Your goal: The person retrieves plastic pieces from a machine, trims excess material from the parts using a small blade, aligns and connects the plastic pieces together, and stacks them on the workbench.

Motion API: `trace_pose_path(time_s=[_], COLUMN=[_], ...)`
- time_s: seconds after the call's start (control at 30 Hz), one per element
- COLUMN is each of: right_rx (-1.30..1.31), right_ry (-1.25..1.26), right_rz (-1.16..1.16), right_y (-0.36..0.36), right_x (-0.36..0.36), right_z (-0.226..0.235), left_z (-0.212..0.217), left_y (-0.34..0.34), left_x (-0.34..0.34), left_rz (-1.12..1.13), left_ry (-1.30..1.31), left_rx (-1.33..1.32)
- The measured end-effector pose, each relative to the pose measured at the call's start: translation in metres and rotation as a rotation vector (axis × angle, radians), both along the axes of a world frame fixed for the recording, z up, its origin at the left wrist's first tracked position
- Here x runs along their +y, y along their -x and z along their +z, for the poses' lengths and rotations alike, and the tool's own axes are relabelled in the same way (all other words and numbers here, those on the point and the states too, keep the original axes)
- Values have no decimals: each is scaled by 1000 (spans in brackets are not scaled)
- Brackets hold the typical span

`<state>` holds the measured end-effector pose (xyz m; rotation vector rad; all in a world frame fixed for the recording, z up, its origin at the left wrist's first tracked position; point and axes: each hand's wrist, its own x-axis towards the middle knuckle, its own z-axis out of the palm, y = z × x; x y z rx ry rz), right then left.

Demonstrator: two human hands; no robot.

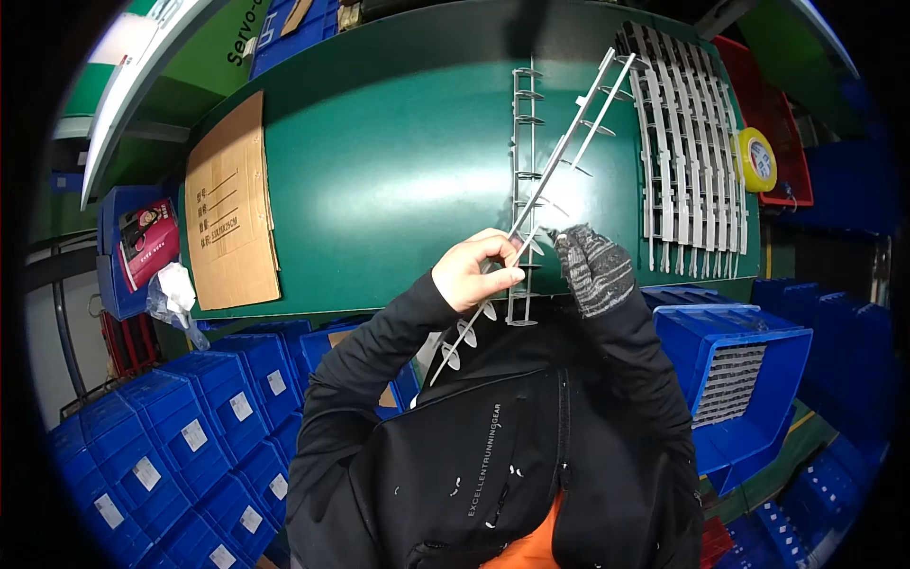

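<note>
Fingers of the bare left hand (pixel 471 273) pinch a long pale grey plastic strip (pixel 540 194) near the middle of the frame, thumb and forefinger closed on its spine. The strip is thin and straight, running diagonally from the lower centre — just above the black jacket (pixel 493 455) — up to the upper right, with small leaf-shaped tabs branching off along its length. The right hand (pixel 592 270), in a speckled grey knit glove, sits just beside the strip with its fingertips closed on one of the tabs; how firmly it grips I cannot tell. A second, similar strip (pixel 522 171) lies upright on the green table (pixel 379 171) behind the held one. More such strips lie side by side in a row (pixel 687 152) at the upper right, next to a yellow tape roll (pixel 755 158). A cardboard sheet (pixel 230 209) lies at the left of the table — blue bins (pixel 190 446) fill the lower left
</note>
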<state>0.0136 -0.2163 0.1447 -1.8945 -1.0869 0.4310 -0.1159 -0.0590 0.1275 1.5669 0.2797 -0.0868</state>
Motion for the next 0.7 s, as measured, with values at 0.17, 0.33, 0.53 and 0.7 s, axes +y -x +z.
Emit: trace_pose_path(time_s=[0.17,0.33,0.53,0.7], right_rx=[-183,-138,341,487], right_ry=[96,7,-16,-199], right_rz=[-60,124,-227,-274], right_y=[-4,5,9,9], right_x=[6,1,8,23], right_z=[2,-7,4,-8], left_z=[5,7,13,13], left_y=[-5,-11,-13,-12], left_x=[-5,-6,-12,-16], left_rz=[40,98,115,81], left_ry=[-305,-360,-498,-771], left_rx=[-184,-163,-146,-149])
